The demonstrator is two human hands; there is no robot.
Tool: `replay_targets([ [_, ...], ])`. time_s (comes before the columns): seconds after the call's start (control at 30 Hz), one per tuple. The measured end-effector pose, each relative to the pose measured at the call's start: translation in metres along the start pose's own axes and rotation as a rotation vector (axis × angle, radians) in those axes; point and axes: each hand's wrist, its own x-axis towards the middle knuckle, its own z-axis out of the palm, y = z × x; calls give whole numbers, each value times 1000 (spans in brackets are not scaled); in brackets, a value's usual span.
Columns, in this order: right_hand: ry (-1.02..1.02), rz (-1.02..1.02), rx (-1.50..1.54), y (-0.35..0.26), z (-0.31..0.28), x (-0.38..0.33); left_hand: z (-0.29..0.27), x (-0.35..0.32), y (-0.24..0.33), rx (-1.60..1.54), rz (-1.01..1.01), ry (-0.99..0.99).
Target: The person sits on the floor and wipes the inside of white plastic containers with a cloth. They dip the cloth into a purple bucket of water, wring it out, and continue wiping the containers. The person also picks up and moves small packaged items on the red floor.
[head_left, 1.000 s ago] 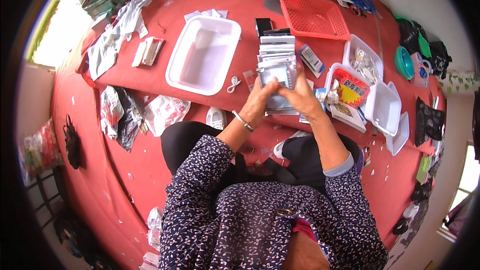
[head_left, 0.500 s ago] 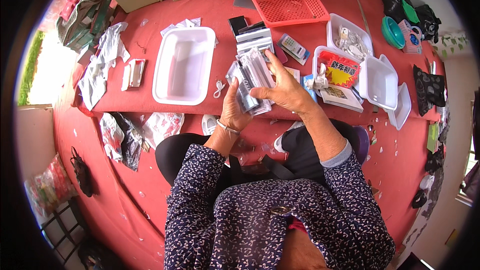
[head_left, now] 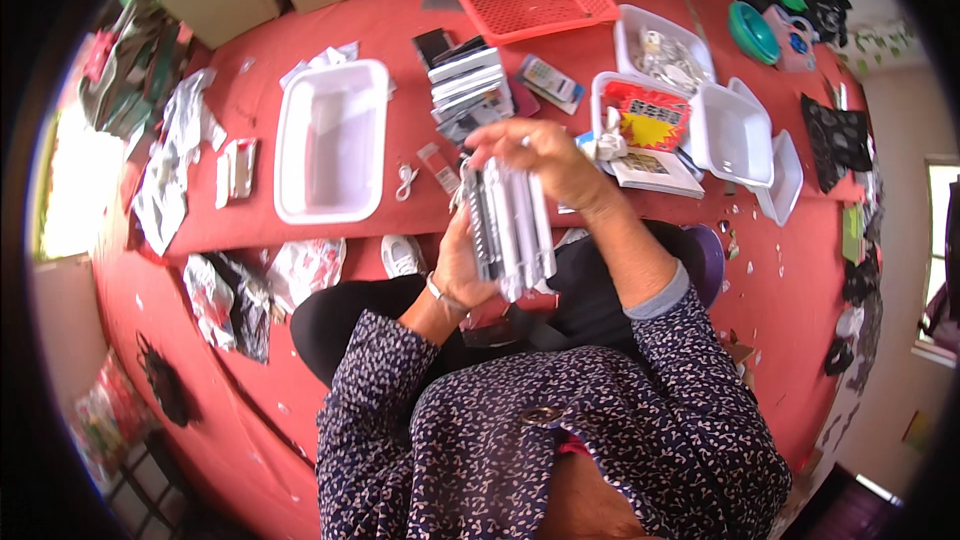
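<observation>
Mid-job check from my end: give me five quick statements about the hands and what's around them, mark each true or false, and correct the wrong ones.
1. The left hand holds a bundle of flat packets. True.
2. The right hand is inside the red basket. False: it is at the bundle's upper end; blur hides whether it touches.
3. A small white cable lies to the right of the large white tub. True.
4. The teal bowl is at the picture's left side. False: it is at the right side.
5. A stack of flat cases lies beyond the hands. True.
</observation>
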Motion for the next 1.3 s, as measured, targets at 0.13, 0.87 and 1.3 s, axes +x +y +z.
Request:
replay_targets([
  [0.13, 144, 65, -32, 29, 12, 1, -7, -3, 2, -9, -5, 120],
  [0.87, 380, -193, -105, 10, -5, 3, -44, 11, 30, 214, 195, 217],
  [1.3, 304, 92, -421, 24, 14, -15, -18, 20, 29, 631, 400, 316],
])
